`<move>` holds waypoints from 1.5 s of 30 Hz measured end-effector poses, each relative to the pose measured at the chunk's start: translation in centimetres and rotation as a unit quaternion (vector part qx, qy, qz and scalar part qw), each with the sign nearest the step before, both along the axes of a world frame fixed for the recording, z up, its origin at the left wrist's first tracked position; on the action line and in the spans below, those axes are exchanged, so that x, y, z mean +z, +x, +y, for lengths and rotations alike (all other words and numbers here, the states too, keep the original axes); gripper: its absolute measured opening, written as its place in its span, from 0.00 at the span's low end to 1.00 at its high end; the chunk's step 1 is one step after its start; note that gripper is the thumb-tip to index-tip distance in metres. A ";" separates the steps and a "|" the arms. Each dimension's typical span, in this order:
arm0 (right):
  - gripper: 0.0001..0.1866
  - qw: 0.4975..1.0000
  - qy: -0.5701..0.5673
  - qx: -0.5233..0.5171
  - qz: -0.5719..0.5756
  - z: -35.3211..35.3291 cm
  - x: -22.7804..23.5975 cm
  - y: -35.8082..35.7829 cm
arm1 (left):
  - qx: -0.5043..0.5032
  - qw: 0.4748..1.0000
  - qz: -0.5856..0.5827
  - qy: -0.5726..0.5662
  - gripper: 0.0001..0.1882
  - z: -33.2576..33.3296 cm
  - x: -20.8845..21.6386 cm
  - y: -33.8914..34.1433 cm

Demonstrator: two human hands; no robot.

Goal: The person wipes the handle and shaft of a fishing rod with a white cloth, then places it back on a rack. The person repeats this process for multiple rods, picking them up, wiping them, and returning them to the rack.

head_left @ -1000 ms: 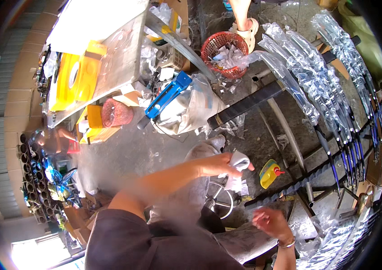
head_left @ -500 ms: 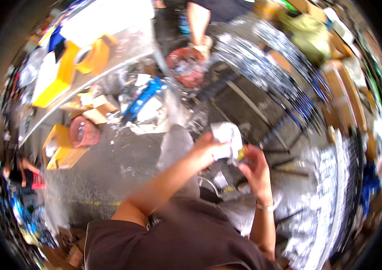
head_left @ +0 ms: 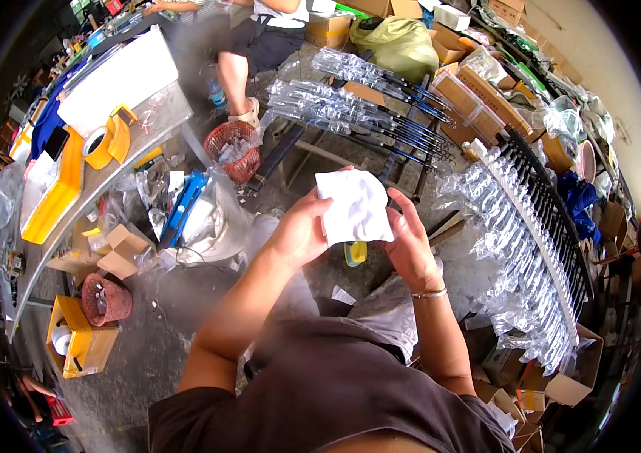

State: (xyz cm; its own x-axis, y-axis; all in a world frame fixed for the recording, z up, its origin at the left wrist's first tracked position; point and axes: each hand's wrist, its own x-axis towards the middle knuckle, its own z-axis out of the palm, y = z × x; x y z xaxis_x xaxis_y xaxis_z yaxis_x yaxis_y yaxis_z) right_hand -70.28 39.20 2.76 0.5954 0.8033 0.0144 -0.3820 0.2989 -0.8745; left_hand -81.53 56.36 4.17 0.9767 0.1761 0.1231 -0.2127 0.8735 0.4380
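A white cloth (head_left: 354, 205), or a folded sheet much like one, is spread between my hands in front of my body. My left hand (head_left: 301, 230) grips its left edge with the thumb on top and the fingers mostly hidden behind. At the lower right edge, my right hand (head_left: 411, 245) pinches the cloth between thumb and fingers; a bracelet circles that wrist. Just below the cloth shows a small yellow object (head_left: 355, 254), partly covered, its kind unclear.
At left, a table (head_left: 139, 143) bears a tape roll (head_left: 96, 145) and a yellow box (head_left: 56, 192). Red baskets (head_left: 239, 170) stand on the floor. Plastic-wrapped rods (head_left: 366, 106) lie ahead, and a rack of wrapped rods (head_left: 520, 249) stands right. Another person's leg (head_left: 234, 79) is beyond.
The white cloth, bunched half a second ago, is now spread flatter. My right hand has moved to its edge, and the view has shifted, bringing more of the other person into sight.
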 end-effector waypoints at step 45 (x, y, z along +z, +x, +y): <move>0.19 0.925 -0.035 -0.227 0.303 -11.5 -19.8 10.4 | -0.013 0.800 0.293 0.523 0.14 8.7 -19.5 13.1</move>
State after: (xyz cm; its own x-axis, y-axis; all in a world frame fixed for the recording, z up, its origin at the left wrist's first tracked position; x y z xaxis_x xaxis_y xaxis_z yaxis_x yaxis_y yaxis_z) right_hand -59.85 27.75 -17.01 0.7527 0.4554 -0.4755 -0.6580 0.4987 -0.5641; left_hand -68.39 65.09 -15.38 0.9222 0.2554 -0.2903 0.3092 -0.0364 0.9503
